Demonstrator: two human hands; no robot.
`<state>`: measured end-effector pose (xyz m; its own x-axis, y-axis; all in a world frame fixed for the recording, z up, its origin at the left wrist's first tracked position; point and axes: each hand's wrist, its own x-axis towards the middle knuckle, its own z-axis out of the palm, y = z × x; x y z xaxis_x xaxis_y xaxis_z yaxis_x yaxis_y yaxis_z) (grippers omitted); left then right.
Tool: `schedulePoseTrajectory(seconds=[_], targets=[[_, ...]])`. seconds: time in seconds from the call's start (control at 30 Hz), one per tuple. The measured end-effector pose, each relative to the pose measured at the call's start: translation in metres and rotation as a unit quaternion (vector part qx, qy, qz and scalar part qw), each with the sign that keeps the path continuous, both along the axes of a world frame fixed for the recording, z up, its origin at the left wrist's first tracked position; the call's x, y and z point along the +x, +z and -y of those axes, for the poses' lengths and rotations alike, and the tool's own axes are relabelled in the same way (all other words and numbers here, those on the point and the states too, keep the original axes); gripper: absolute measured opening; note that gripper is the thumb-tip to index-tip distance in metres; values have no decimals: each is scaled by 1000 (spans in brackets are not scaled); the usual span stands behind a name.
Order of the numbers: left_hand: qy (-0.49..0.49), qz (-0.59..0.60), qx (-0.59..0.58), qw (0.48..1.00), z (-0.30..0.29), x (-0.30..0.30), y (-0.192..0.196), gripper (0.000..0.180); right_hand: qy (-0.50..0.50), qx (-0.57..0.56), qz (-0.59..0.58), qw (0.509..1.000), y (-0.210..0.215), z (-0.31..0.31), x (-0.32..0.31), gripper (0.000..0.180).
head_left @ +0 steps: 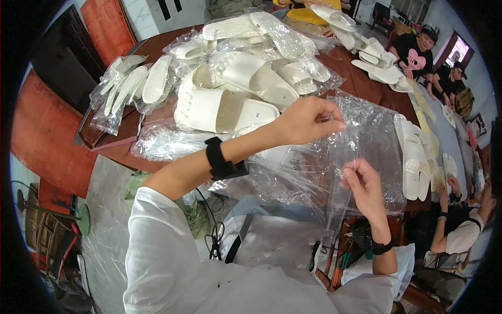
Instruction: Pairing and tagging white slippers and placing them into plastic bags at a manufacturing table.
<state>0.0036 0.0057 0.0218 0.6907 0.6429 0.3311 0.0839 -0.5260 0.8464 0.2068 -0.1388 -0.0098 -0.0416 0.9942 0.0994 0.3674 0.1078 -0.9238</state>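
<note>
A clear plastic bag [384,157] is spread at the table's near right side. My left hand [314,121] reaches across over it, fingers curled in a pinch at the film's upper left part. Lower down, my right hand [363,186] is closed, thumb and fingertips pinching the film near its left edge. The transparent film makes the exact grip hard to see. Just left of my hands lies a stack of flat clear bags [285,170]. Beyond my left forearm sits a large cream slipper [225,111], in front of a heap of bagged slippers [261,70].
Unbagged cream slippers [415,157] stand in a row right of the bag. More slippers [379,65] lie at the far right, where a co-worker in a black shirt [417,55] sits. Another person's arm [442,225] is at the right. A green fan [82,219] stands on the left.
</note>
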Motion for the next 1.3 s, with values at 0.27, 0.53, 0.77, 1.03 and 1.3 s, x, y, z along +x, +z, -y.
schedulePoseTrajectory(seconds=[0.27,0.53,0.77,1.03,1.3], targets=[[9,-248,-60,967,-29,-84,11,34,-109,-24,-147,983,-18,4,51,17],[12,-163,-184,969,-35,-82,-6,37,-134,-4,-112,985,-33,5,73,18],[-21,-168,-221,960,-52,-84,-7,27,-165,-4,-92,982,-40,13,88,20],[102,-88,-266,955,-54,-72,-1,20,-170,-69,-162,970,-30,27,93,27],[140,6,-259,956,-78,-68,-23,18,32,-248,-147,957,-44,70,86,35]])
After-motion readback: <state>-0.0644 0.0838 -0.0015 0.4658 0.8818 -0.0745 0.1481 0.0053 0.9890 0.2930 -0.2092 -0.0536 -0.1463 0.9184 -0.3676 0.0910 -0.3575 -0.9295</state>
